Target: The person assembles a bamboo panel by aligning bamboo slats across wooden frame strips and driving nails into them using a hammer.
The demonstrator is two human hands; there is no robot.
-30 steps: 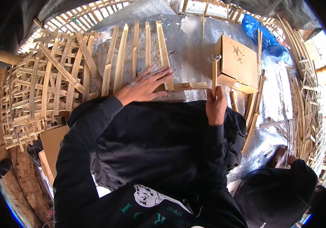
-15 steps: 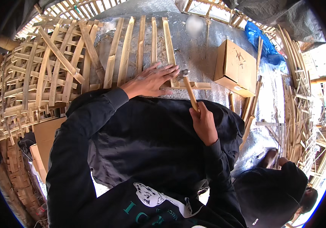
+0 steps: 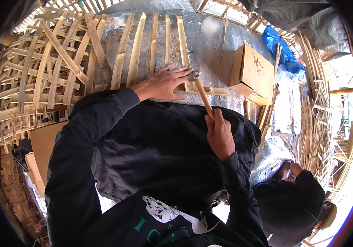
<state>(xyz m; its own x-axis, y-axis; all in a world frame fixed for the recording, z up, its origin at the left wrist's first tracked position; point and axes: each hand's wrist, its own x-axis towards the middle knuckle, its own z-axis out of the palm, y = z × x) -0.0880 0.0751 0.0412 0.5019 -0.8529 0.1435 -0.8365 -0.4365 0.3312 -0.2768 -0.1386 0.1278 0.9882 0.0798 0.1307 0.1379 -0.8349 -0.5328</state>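
Observation:
My left hand [image 3: 165, 82] lies flat, fingers spread, on a row of upright bamboo slats [image 3: 137, 49] and on the cross slat [image 3: 213, 90] under them, all on a silvery sheet [image 3: 209, 53]. My right hand [image 3: 219, 133] grips the wooden handle of a hammer [image 3: 201, 92]. The hammer's metal head sits at the slat joint, just beside my left fingertips. Black sleeves cover both my forearms.
A woven bamboo lattice [image 3: 36, 78] is piled on the left. A brown cardboard box [image 3: 252, 74] stands to the right, with a blue bag [image 3: 279, 45] behind it. Loose bamboo strips [image 3: 314, 107] lie along the right. Another person in black [image 3: 296, 201] crouches at lower right.
My right hand has moved from the box side to the left and brought the hammer head down to the slat joint by my left hand. The left hand has stayed on the slats.

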